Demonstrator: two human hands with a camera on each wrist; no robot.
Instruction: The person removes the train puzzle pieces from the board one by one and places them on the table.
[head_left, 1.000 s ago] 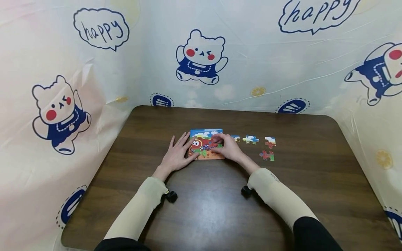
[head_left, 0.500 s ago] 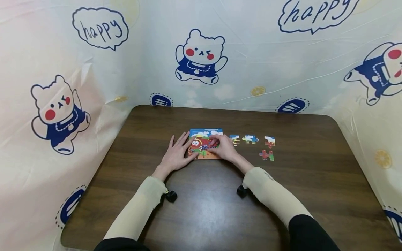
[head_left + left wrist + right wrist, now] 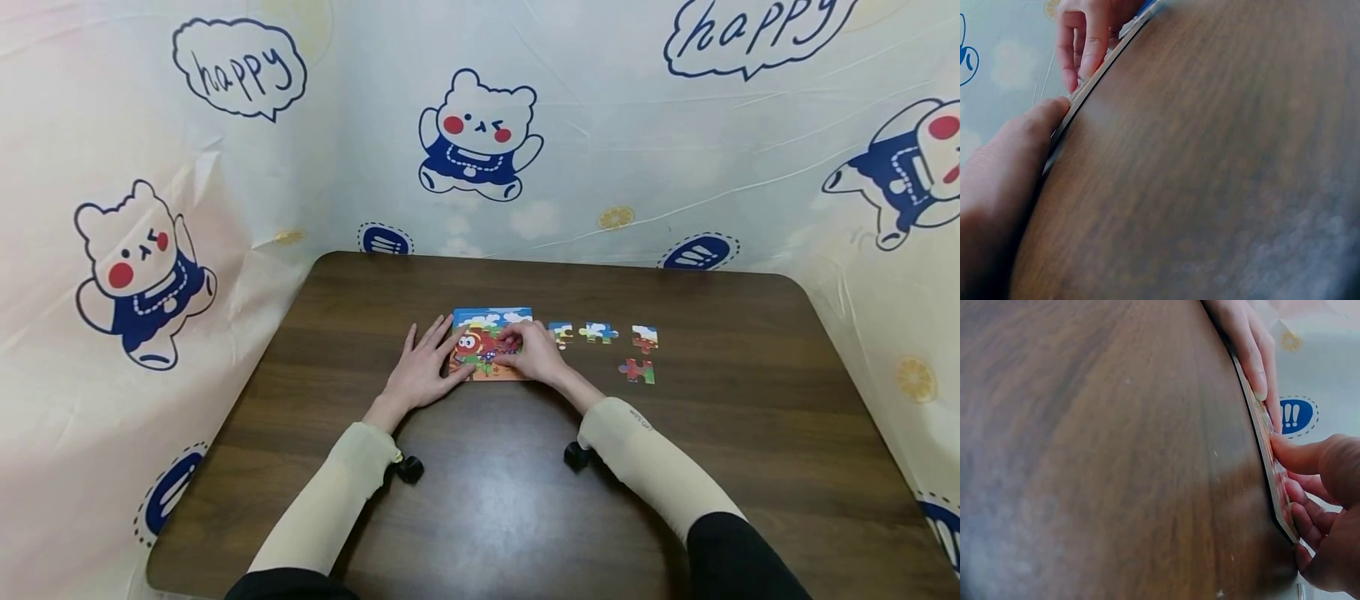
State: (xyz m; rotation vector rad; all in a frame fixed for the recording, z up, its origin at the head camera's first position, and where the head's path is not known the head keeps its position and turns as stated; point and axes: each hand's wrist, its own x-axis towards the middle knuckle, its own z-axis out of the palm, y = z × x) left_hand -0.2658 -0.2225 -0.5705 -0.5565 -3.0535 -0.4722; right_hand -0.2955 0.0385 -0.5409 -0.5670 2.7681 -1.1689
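Note:
A small jigsaw puzzle (image 3: 491, 318) with a red cartoon figure, blue sky and orange ground lies on the table. My left hand (image 3: 420, 372) rests over its left edge with the fingers spread, thumb on the lower part. With bent fingers and thumb, my right hand (image 3: 536, 352) pinches a puzzle piece (image 3: 1280, 475) low on the right half of the picture; the fingers hide most of it. In the left wrist view the fingertips of both hands meet close together at the puzzle's surface.
Several loose puzzle pieces lie right of the puzzle: a sky piece (image 3: 598, 332), a yellow and blue one (image 3: 561, 332), a red and white one (image 3: 645, 338) and a red and green one (image 3: 637, 372). Behind the brown table (image 3: 480, 500) hangs a printed curtain (image 3: 337, 125).
My right hand has shifted slightly left over the puzzle, uncovering more of the nearest loose piece, and has stayed there over the last half second. My left hand has kept its place.

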